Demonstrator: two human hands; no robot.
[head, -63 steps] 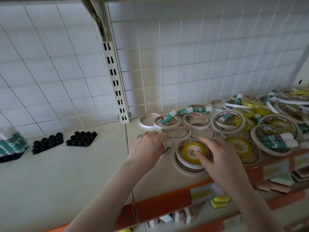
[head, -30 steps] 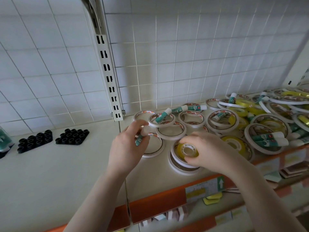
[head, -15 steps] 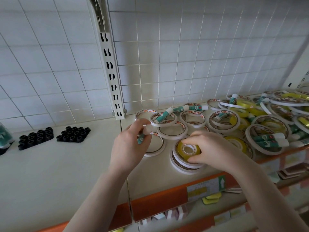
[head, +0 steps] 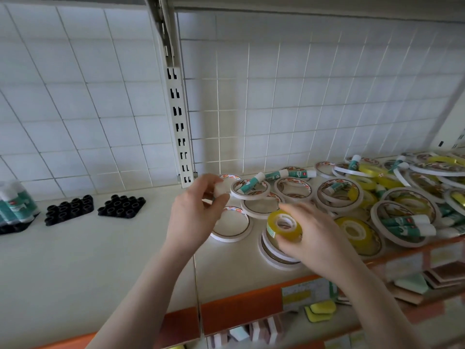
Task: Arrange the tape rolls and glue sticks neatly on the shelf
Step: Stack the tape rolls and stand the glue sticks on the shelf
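Cream shelf (head: 100,268): tape rolls (head: 337,195), glue sticks (head: 407,225), black trays (head: 69,210).

**One head view, close over the shelf**

I have a single wide-angle camera, worn on the head, looking forward and down onto the shelf (head: 75,260) from near. It faces the tiled back wall (head: 302,96), which bends toward the edges. Both forearms enter from the bottom. No second view shares this scene.

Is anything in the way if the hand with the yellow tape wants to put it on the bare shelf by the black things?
Yes. The left hand, holding a glue stick, sits between the yellow tape roll in the right hand and the bare shelf beside the black holders.
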